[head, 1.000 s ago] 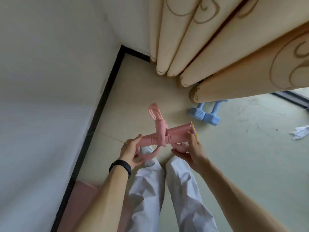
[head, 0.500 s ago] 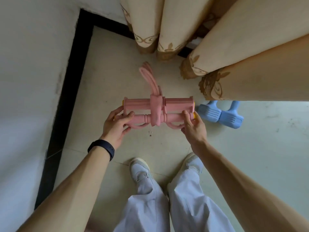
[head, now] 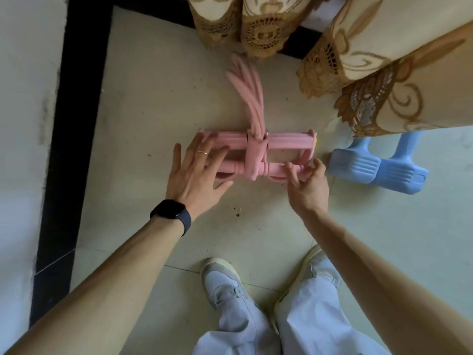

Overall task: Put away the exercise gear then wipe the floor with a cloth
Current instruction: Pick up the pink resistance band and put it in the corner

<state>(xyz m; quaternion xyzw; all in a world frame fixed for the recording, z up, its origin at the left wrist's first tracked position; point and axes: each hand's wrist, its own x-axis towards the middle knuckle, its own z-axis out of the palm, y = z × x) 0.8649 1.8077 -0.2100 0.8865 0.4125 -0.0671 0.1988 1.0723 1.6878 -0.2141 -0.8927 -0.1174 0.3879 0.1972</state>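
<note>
While on floor: pink pedal puller (head: 256,152) lies centre frame.
Left hand (head: 197,175): fingers spread wide, over its left end.
Right hand (head: 308,183): loosely open, fingertips at its right end.
Blue dumbbells (head: 376,167): just right.

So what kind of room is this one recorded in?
Probably a corner of a home room used for exercise: embroidered floor-length curtains hang over a tiled floor with black skirting, and a pink pedal resistance band lies beside blue dumbbells.

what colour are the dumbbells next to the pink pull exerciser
Light blue. The dumbbells lie on the floor by the curtain hem, seen in the head view.
</note>
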